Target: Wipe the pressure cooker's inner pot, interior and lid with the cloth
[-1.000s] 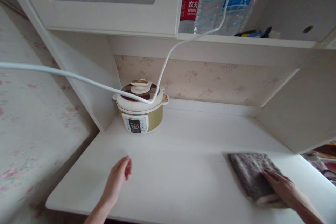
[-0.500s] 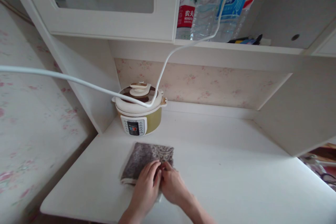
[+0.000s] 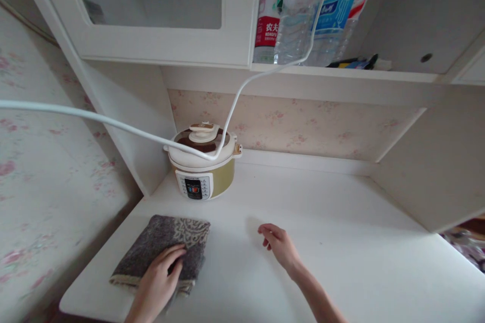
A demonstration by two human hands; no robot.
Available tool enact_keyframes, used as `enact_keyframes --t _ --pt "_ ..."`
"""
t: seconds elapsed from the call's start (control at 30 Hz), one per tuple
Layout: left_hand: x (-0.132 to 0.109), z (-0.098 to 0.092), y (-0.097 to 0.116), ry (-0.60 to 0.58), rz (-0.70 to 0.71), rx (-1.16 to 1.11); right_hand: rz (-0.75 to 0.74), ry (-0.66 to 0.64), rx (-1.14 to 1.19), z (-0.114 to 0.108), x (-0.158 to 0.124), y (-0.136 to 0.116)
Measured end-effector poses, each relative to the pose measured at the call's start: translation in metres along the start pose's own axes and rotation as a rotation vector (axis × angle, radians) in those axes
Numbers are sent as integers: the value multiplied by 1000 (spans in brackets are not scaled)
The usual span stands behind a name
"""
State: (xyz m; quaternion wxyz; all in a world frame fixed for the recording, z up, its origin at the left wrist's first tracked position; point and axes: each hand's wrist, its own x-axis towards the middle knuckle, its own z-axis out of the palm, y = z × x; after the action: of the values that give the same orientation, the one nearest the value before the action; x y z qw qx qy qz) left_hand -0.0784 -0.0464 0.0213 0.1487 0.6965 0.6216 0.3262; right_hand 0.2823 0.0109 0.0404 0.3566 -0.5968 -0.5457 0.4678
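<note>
A folded dark grey towel (image 3: 159, 239) with a cream scroll pattern lies at the left front of the white countertop. My left hand (image 3: 161, 275) rests over its near right part, fingers bent and bearing on the cloth, with the thumb close to them. To the right, apart from the towel, my right hand (image 3: 278, 245) hovers just over the counter. Its fingers are loosely curled and slightly apart, and I see nothing in them.
Behind the towel stands a green and white electric pressure cooker (image 3: 204, 166). A white cable (image 3: 151, 136) runs across the view in front of it. Plastic bottles (image 3: 299, 20) stand on the shelf above. The white countertop (image 3: 329, 262) extends to the right.
The towel has shifted left and nearer with my left hand on it. My right hand has left the towel and moved right, so the hands are now apart.
</note>
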Motion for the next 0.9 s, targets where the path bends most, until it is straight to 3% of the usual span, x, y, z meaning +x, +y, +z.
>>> enact_keyframes --t 0.07,0.17,0.3,0.4,0.5,0.63,0.9 --pt "7 -4 21 -52 -144 -160 7 64 -119 -15 -6 18" --pt "21 3 71 -163 -271 -415 -124 166 -312 -20 -19 34" --pt "46 38 136 -459 -213 -735 -295 194 -631 -4 -34 32" --pt "65 72 162 -597 -213 -855 -340 189 -768 3 -39 27" --pt "75 102 169 -694 -253 -886 -321 183 -754 0 -40 27" --pt "73 124 164 -662 -372 -961 -326 160 -706 -7 -39 29" --pt "62 117 158 -574 -381 -1014 -300 151 -695 -5 -37 28"
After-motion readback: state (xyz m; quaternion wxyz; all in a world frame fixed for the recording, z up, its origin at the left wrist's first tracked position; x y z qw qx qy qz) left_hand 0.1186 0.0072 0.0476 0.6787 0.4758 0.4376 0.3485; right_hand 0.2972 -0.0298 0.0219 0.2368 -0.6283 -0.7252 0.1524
